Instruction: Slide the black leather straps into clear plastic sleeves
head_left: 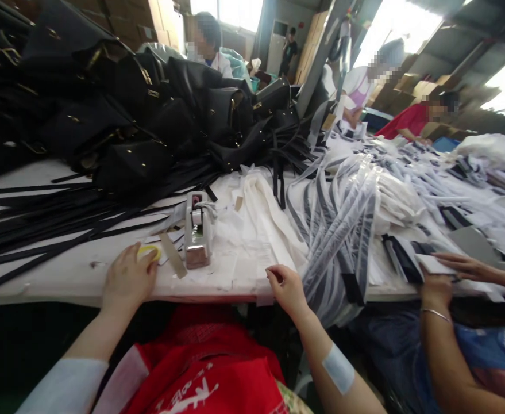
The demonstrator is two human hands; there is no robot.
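- Yellow ring-shaped roll, prob. tape [149, 248], is at white tabletop's [73, 280] near side, L of shiny grey boxy dispenser [199, 257].
- Our L hand [129, 277] grips it w/ thumb & fingers.
- Our R hand [287, 289]: fingers curled, nr table edge; can't tell if we're pinching anything thin.
- Step, we'd judge: handling the roll; next move calls for steady L grip.
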